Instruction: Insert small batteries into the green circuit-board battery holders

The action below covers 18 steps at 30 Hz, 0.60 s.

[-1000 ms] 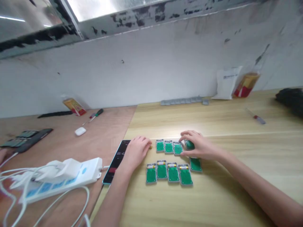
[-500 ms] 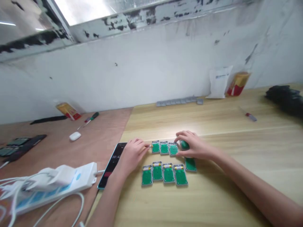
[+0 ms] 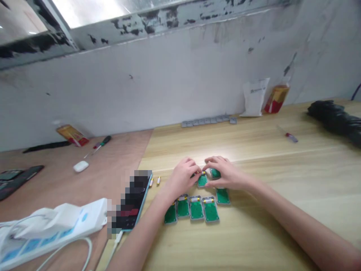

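My left hand (image 3: 186,175) pinches a small cylindrical battery (image 3: 203,172) at the top end of a green circuit board (image 3: 202,180) in a grey case. Curved round that same board's right side, my right hand (image 3: 227,173) steadies it between thumb and forefinger. Under the right hand lies another green board (image 3: 216,173), partly covered. One more board (image 3: 223,196) sits just below that hand. A nearer row of boards, among them one board (image 3: 211,210), has batteries across the top ends. My left hand and wrist hide part of the boards.
Two loose batteries (image 3: 158,181) lie beside a phone (image 3: 132,203) on the left. A white power strip (image 3: 93,218) with cables is at lower left. Grey pieces (image 3: 207,121) line the wall. Screwdrivers (image 3: 291,137), drink bottles (image 3: 278,98) and a black bag (image 3: 335,116) stand farther off.
My left hand has moved right, from the left end of the far row to the board by my right hand, bringing a battery. The view has shifted slightly, and loose batteries now show by the phone.
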Tool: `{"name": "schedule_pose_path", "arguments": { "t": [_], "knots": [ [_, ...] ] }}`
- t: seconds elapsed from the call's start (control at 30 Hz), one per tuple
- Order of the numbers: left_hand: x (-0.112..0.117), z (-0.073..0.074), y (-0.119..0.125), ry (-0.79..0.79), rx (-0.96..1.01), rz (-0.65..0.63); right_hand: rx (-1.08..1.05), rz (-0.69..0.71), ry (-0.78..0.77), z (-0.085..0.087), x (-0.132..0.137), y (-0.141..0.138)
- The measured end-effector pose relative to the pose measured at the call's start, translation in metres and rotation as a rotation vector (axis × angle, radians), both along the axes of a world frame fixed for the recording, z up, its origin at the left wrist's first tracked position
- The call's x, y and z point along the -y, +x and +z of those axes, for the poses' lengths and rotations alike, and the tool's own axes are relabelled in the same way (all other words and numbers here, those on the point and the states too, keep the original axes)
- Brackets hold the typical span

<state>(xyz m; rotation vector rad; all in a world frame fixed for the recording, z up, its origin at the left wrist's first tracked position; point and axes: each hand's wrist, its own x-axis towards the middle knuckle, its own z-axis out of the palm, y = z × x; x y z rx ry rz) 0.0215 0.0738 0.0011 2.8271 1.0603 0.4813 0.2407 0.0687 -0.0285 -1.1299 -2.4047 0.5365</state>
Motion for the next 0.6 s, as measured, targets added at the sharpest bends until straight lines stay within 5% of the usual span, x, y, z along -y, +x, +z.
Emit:
{"name": "schedule_pose_path", "arguments": {
  "t": [0.6],
  "knots": [
    [-0.003,-0.004,-0.005,0.037,0.125,-0.048,-0.006,0.01,-0.041,-0.001,-0.001,0.002]
  ]
}}
